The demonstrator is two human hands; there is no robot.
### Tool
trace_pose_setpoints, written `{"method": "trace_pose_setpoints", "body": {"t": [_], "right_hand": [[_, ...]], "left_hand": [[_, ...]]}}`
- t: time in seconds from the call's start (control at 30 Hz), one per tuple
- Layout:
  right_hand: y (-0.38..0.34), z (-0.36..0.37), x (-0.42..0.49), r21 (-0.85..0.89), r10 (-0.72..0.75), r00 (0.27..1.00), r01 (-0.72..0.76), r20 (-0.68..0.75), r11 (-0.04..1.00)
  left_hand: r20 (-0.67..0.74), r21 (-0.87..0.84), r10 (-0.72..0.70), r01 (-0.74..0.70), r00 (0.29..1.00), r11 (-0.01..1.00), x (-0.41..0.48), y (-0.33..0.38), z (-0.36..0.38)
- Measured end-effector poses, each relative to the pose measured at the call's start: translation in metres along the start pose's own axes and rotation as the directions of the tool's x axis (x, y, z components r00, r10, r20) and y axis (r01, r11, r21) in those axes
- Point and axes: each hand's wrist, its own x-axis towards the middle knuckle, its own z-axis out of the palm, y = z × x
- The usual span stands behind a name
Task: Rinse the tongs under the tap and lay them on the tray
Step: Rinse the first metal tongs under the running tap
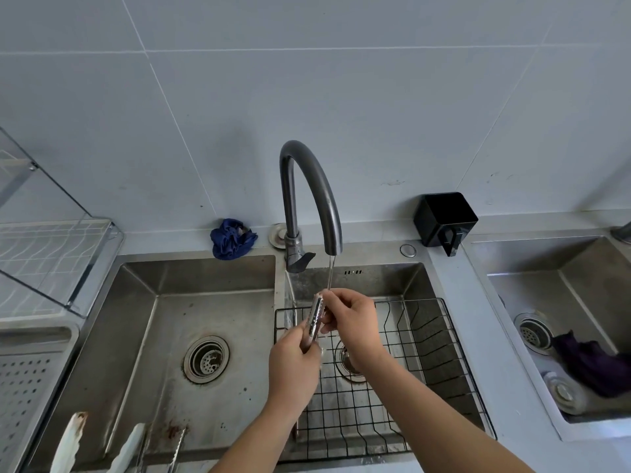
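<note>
- Under the tap (pixel 333 227), above the wire rack (pixel 409 300) in the right basin, the tongs (pixel 316 315) stand tilted, their far end at the foot of a thin water stream (pixel 329 271).
- Left hand (pixel 293 367): grip clamped round the tongs' near end.
- Right hand (pixel 351 319): grip pinching their far end.
- Blue cloth (pixel 232 238) lies on the worktop left of the tap.

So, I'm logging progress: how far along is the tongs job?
Done: tap is running. In hand: both hands hold the tongs under the stream, left hand low, right hand high. Left: laying them on the tray.
</note>
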Motion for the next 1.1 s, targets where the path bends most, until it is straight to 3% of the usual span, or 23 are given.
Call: {"method": "trace_pose_setpoints", "body": {"t": [0.17, 0.37, 0.73, 0.9, 1.1], "right_hand": [[0.0, -0.004, -0.002, -0.06, -0.035, 0.997, 0.039, 0.072, 0.997], [0.003, 0.0, -0.001, -0.174, -0.126, 0.992, 0.12, -0.022, 0.977], [0.0, 0.005, 0.002, -0.194, -0.079, 0.997, 0.074, -0.018, 0.978], [0.003, 0.006, -0.004, 0.04, -0.001, 0.992, -0.003, 0.123, 0.999], [-0.007, 0.004, 0.001, 0.219, 0.081, 0.991, -0.103, 0.108, 0.97]], "left_hand": [[0.046, -0.061, -0.058, 0.061, 0.997, 0.996, 0.008, -0.007, 0.002], [0.08, -0.067, -0.049, 0.055, 0.996, 0.996, 0.008, -0.01, 0.003], [0.062, -0.091, -0.039, 0.044, 0.997, 0.995, 0.003, -0.016, -0.005], [0.082, -0.212, -0.133, 0.148, 0.988, 0.966, 0.011, -0.021, -0.011], [0.164, -0.405, -0.145, 0.2, 0.976, 0.892, 0.012, -0.011, -0.01]]}}
